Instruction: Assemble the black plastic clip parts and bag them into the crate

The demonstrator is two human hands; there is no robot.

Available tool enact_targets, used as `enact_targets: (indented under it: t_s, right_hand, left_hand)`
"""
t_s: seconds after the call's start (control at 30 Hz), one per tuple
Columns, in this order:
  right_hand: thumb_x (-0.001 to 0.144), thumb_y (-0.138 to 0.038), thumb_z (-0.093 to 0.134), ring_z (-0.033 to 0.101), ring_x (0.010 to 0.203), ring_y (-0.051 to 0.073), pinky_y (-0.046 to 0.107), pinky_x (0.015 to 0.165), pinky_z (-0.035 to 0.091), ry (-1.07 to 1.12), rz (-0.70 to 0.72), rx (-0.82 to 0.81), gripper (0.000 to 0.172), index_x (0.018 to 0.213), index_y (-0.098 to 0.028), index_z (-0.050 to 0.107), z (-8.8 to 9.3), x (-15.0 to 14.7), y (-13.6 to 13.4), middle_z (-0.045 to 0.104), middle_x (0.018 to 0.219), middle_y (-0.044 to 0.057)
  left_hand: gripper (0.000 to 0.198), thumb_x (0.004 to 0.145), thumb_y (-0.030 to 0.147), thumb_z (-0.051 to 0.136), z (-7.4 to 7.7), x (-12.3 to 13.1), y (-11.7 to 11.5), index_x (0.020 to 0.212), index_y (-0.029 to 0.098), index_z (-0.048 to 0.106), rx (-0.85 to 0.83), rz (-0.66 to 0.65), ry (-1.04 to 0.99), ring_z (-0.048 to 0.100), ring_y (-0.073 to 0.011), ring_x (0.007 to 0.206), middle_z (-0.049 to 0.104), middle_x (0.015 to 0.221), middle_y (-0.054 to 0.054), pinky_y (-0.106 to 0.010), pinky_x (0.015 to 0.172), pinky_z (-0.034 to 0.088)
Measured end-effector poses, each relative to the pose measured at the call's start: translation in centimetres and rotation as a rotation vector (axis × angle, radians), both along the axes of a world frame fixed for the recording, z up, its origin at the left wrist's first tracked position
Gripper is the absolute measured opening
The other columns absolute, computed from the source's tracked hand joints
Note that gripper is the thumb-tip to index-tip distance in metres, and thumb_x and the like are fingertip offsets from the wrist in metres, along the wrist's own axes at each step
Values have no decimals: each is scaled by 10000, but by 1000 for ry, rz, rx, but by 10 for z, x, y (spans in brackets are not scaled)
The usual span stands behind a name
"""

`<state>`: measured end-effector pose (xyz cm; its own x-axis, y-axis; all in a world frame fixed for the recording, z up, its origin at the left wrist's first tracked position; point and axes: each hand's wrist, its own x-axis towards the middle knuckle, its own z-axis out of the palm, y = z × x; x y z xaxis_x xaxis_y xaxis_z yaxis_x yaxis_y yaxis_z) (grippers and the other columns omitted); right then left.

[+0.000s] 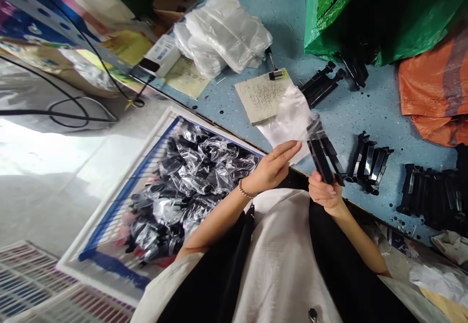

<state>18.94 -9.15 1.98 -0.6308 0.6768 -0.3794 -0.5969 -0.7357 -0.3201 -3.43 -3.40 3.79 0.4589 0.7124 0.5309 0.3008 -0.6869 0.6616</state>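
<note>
My right fingers (321, 185) are closed around a black plastic part (320, 160), stiff and probably light, so a mid-body hold like this one suits it. Its top end sits in the mouth of a clear bag (288, 123) (thin film, soft and likely slippery), whose edge my left fingers (287, 151) pinch. More black parts (369, 163) lie by the near edge of the desk (365, 104), right of my hands; a crate (116, 186) of bagged parts sits off that edge, to the left.

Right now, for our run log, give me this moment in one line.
left hand: touching clear plastic bag | right hand: gripping black plastic part | nearby: crate of bagged parts
</note>
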Motion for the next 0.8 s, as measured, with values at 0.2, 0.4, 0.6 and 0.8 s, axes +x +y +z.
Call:
enact_targets:
  t_s: [0.2, 0.4, 0.6, 0.8]
  right_hand:
    - [822, -480, 745, 69, 342, 9, 109, 270, 103, 85, 116, 88, 337, 772, -177, 605, 6, -19, 1, 368, 467, -124]
    - [798, -526, 731, 366, 433, 83, 212, 415, 330, -875, -95, 330, 419, 614, -212, 524, 24, -20, 13, 440, 475, -61]
    - [860, -446, 697, 592, 645, 158, 273, 594, 494, -1143, 67, 641, 256, 903, -193, 699, 27, -38, -3, 651, 707, 0]
    - [899, -446, 679, 652, 724, 146, 296, 687, 567, -989, 152, 605, 393, 1210, -207, 700, 29, -27, -2, 721, 895, 29]
  left_hand:
    - [738, 985, 31, 374, -7, 3, -13, 1654, 254, 154, 106, 80, -27, 557, -232, 1375, 529, 1460, -175, -364, 1106, 540]
    - [751, 972, 20, 335, 1, 6, -42, 1655, 228, 102, 95, -107, 104, 608, -210, 1332, 559, 1459, -166, -321, 1048, 580]
    - [478, 1008, 165, 462, 19, -8, -61, 1485, 148, 434, 52, -74, 284, 672, -224, 1222, 659, 1291, -161, -354, 1015, 607]
    - [160, 953, 238, 584, -11, -98, -64, 1070, 182, 677, -414, 313, 606, 726, -222, 933, 682, 1097, -100, -338, 845, 621]
